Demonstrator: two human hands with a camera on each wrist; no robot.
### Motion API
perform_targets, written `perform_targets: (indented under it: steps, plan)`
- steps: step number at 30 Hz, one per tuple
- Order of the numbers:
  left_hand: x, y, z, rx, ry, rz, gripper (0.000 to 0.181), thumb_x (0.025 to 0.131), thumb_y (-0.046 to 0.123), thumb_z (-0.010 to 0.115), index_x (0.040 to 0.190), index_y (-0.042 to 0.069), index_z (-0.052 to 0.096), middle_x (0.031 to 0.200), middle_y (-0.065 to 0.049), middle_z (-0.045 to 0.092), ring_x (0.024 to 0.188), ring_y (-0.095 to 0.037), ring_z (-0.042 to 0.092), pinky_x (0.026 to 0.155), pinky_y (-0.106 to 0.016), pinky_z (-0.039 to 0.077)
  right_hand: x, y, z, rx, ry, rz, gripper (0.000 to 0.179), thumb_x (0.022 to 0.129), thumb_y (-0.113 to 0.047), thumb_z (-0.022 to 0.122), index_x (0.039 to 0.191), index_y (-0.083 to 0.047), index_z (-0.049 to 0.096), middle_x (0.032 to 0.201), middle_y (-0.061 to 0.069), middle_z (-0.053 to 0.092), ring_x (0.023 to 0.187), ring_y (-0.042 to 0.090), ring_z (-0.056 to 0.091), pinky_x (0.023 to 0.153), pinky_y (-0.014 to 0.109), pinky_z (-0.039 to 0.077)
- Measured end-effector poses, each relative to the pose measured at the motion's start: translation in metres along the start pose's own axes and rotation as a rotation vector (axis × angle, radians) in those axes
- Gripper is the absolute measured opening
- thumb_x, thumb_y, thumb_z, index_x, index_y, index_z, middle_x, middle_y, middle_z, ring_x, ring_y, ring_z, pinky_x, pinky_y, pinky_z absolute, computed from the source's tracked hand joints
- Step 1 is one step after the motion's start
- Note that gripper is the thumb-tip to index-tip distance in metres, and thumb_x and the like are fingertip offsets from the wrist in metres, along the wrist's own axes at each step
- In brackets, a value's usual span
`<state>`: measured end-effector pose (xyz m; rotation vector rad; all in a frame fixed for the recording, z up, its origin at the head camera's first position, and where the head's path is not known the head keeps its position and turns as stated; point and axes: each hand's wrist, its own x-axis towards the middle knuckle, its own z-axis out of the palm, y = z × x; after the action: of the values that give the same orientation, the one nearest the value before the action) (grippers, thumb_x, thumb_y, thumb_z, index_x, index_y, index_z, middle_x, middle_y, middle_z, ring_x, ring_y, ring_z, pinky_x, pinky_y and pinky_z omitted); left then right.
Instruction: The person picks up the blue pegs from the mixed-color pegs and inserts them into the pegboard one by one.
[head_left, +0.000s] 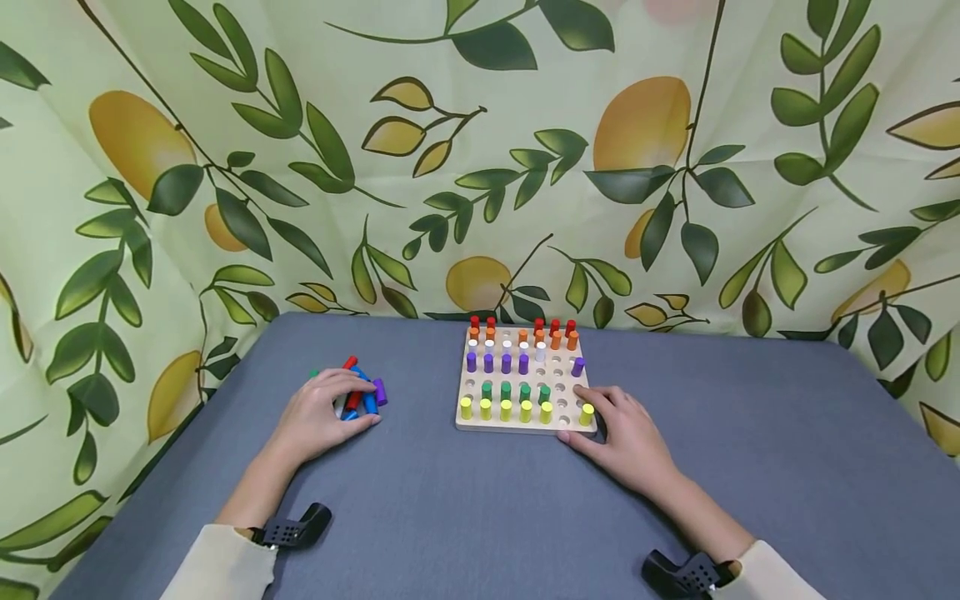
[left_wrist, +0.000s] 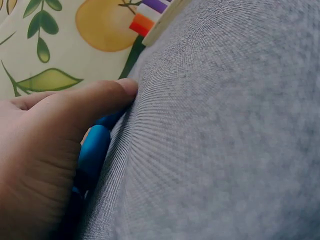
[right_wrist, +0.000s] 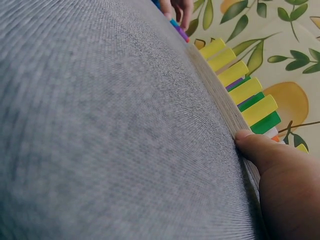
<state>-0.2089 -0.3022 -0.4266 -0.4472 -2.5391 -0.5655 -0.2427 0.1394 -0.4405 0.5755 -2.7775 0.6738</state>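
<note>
A wooden pegboard [head_left: 495, 424] carries rows of red, orange, white, purple, green and yellow pegs, with some bare holes toward its right side. My right hand [head_left: 630, 437] holds the board's front right corner, the thumb on the front edge and the index finger on the top, close to a yellow peg [head_left: 587, 414]. To the left, my left hand [head_left: 322, 412] arches over a small pile of loose pegs, its thumb and fingers spread around them. Blue pegs [left_wrist: 94, 150] show under it in the left wrist view; a purple peg [head_left: 380, 392] lies just beyond the fingertips.
Both the pile and the board stand on a grey cloth-covered table [head_left: 450, 517]. Behind it hangs a leaf-and-fruit patterned curtain [head_left: 525, 108], which also runs down the left side. A dark wrist camera [head_left: 300, 527] is strapped to each wrist.
</note>
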Motion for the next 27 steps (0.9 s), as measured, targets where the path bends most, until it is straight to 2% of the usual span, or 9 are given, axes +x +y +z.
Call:
perform_targets:
  steps: [6, 17, 23, 27]
  plan:
    - [0.002, 0.0, 0.0, -0.028, -0.004, -0.036, 0.037, 0.07, 0.027, 0.092, 0.104, 0.019, 0.078, 0.106, -0.001, 0.077, 0.114, -0.026, 0.065, 0.098, -0.054, 0.051, 0.001, -0.001, 0.001, 0.0, 0.008, 0.0, 0.069, 0.084, -0.054, 0.076, 0.139, -0.016, 0.061, 0.123, 0.013, 0.064, 0.112, 0.034, 0.06, 0.094, 0.056, 0.048]
    - [0.004, 0.007, 0.0, -0.044, 0.037, -0.036, 0.032, 0.073, 0.024, 0.091, 0.102, 0.017, 0.079, 0.109, -0.003, 0.077, 0.111, -0.027, 0.069, 0.095, -0.054, 0.052, 0.0, -0.001, -0.001, -0.01, -0.001, 0.008, 0.069, 0.084, -0.055, 0.076, 0.139, -0.015, 0.061, 0.123, 0.014, 0.064, 0.113, 0.035, 0.06, 0.094, 0.057, 0.048]
    - [0.009, 0.022, 0.003, -0.074, 0.069, 0.031, 0.033, 0.073, 0.017, 0.091, 0.103, 0.011, 0.078, 0.111, -0.004, 0.077, 0.107, -0.026, 0.071, 0.094, -0.047, 0.053, 0.0, -0.002, 0.0, -0.012, 0.0, 0.003, 0.071, 0.084, -0.056, 0.075, 0.14, -0.015, 0.061, 0.124, 0.014, 0.063, 0.112, 0.036, 0.06, 0.093, 0.058, 0.048]
    - [0.014, 0.04, 0.012, -0.107, 0.019, 0.046, 0.032, 0.076, 0.017, 0.089, 0.105, 0.008, 0.077, 0.113, -0.006, 0.076, 0.107, -0.024, 0.071, 0.093, -0.044, 0.055, 0.0, -0.001, 0.001, -0.011, 0.002, 0.007, 0.07, 0.084, -0.056, 0.076, 0.139, -0.015, 0.061, 0.124, 0.014, 0.063, 0.112, 0.035, 0.06, 0.093, 0.057, 0.048]
